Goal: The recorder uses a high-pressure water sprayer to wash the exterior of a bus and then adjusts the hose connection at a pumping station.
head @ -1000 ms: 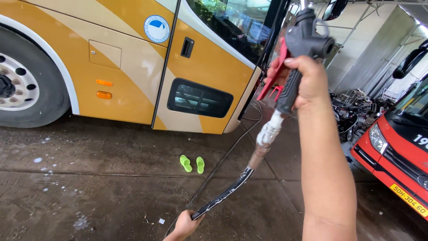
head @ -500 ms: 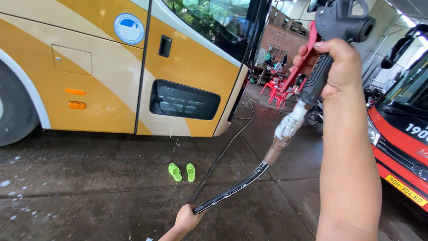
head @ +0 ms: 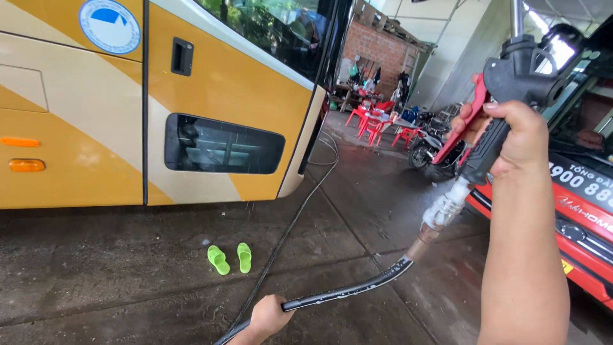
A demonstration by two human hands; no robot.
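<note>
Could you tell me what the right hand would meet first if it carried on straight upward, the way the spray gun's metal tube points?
Nothing, as far as the picture shows: the right hand grips the spray gun, whose tube leaves the top edge. Whatever hangs above is out of view.

The spray gun (head: 511, 83) was black with a red trigger, the hose (head: 345, 292) black, the slippers (head: 230, 257) green, the bus (head: 96, 115) yellow and cream.

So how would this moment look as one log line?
right hand: grips spray gun | left hand: holds hose | bus ahead
</note>
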